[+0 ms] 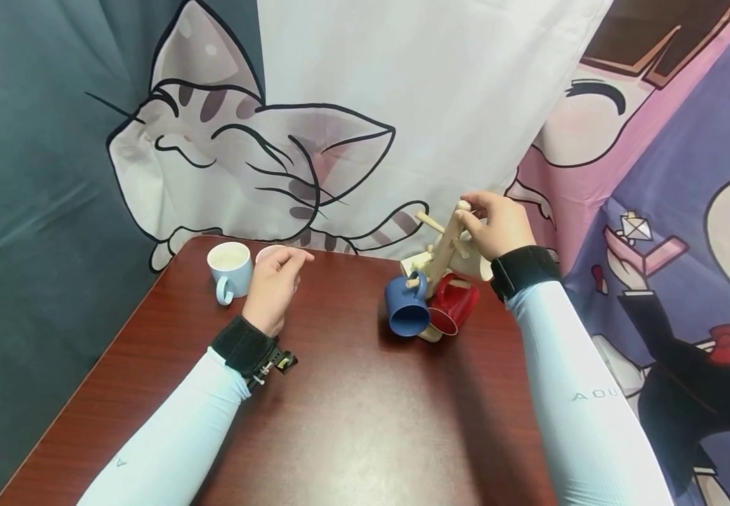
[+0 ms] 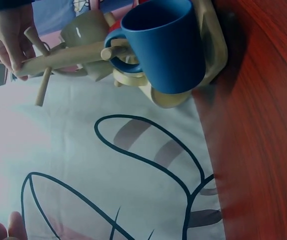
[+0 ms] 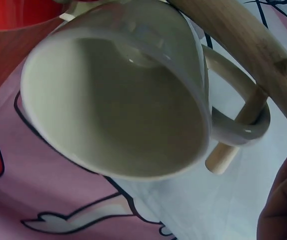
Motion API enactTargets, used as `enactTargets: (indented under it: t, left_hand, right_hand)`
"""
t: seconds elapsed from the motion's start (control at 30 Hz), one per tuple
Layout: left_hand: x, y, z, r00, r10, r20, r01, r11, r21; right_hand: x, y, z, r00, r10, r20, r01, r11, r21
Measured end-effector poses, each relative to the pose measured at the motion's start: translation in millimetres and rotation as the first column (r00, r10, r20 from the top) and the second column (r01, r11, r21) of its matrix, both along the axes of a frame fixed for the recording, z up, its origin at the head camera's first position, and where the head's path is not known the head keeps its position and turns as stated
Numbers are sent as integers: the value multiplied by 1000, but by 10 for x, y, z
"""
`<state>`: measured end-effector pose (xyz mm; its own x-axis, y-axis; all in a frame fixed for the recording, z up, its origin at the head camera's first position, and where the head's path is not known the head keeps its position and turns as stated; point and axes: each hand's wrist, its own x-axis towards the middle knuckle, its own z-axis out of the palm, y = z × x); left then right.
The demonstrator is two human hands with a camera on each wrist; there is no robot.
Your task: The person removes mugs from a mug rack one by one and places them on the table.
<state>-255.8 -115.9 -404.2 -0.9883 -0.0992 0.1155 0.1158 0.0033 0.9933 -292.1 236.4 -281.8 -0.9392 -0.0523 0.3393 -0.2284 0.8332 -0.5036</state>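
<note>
The wooden stand [image 1: 447, 247] is on the table [image 1: 339, 407], its post top directly at the right hand's [image 1: 500, 223] fingertips. Thumb and fingers pinch that top end. The left hand's [image 1: 276, 284] fingers lie close together, loosely bent and pointing toward the stand; nothing shows in them. Whether they touch the pink mug [image 1: 267, 251] just beyond them, mostly hidden by the hand, I cannot tell.

The work looks more than half done. Four mugs are already at the stand, all below the right fingers. The cream mug [image 3: 116, 100] is nearest them, a peg through its handle. The blue mug [image 2: 166, 47] also has a peg through its handle; it sits lower and to the left of those fingertips, with the red mug [image 1: 457, 303] beside it. A yellowish mug [image 1: 413, 263] is partly hidden behind the blue one, so how it hangs is unclear.

What seems left is the pair off the stand: the pink one, and the light blue mug [image 1: 230, 267], upright to the left of the left fingers. At least one peg [image 1: 430, 222], just left of the right fingertips, carries nothing.
</note>
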Motion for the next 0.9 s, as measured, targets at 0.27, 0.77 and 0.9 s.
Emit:
enactTargets:
  t: [0.27,0.77,0.9]
  left_hand:
    - [-14,-2,-57,1000,-1,2,1,1000,-20]
    - [2,-24,-113,999,-20,32,19,1000,16]
    - [5,-35,-123,999,-29,38,29,1000,3]
  right_hand:
    - [-2,-4,-17,1000,-12,-5,12,1000,-16]
    - [-33,-25,-104,991,-52,-120,55,998,26]
    - [-34,-39,-117,990,-62,-127,65,998,20]
